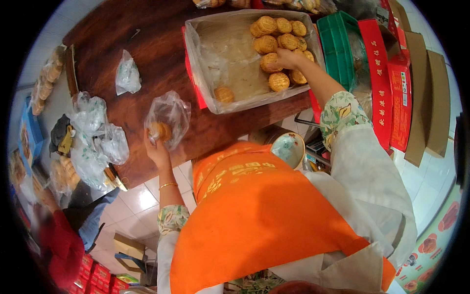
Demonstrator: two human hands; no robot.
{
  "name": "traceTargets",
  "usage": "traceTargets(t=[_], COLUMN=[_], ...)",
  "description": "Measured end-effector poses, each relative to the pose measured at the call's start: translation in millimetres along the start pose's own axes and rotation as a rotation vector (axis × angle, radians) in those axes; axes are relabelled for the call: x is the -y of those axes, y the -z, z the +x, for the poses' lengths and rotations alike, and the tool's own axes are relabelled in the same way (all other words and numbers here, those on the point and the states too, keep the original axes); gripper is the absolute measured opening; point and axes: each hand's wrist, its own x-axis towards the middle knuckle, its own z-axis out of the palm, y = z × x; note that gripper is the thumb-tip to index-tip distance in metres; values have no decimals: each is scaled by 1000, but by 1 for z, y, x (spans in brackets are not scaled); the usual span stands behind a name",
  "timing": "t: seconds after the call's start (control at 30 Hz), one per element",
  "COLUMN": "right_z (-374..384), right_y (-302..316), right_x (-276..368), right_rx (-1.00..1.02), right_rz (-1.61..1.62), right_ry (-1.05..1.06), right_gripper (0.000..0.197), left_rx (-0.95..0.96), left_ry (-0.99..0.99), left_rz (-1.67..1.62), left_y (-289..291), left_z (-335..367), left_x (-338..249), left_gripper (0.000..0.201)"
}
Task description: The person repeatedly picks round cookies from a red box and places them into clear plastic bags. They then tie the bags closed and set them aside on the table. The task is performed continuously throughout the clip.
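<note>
1. A dark brown wooden surface (161, 59) carries the goods.
2. A shallow box lined with clear plastic (220, 54) rests on it at the far right, holding round golden pastries (279, 81).
3. A small crumpled clear bag (128, 74) lies alone near the middle.
4. More clear bags (95, 132) are heaped at the left edge.
5. Bagged pastries (49, 78) lie along the far left.

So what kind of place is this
Probably a small pastry packing shop. A lined tray of round golden cakes sits on a wooden table, red gift boxes stand beside it, and the left hand holds a bagged cake.
</note>
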Motion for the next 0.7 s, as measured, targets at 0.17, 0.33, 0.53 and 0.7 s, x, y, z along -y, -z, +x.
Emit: traceTargets(t=[0.17, 0.33, 0.53, 0.7], right_z=[-28, -21, -16, -60], right_y=[-10, -25, -36, -6], right_x=[19, 36, 49, 112], right_rx=[4, 89, -363, -636], right_rz=[633, 928, 158, 173], right_ry=[-53, -24, 0, 191], right_gripper=[78, 76, 98, 91], left_rx=[-31, -55, -62, -67], left_ry=[86, -67, 20, 45], left_rz=[-109, 58, 0, 48], left_y=[0, -1, 1, 4], left_z=[-2, 0, -3, -7], left_x=[17, 25, 10, 13], left_gripper=[46, 45, 35, 34])
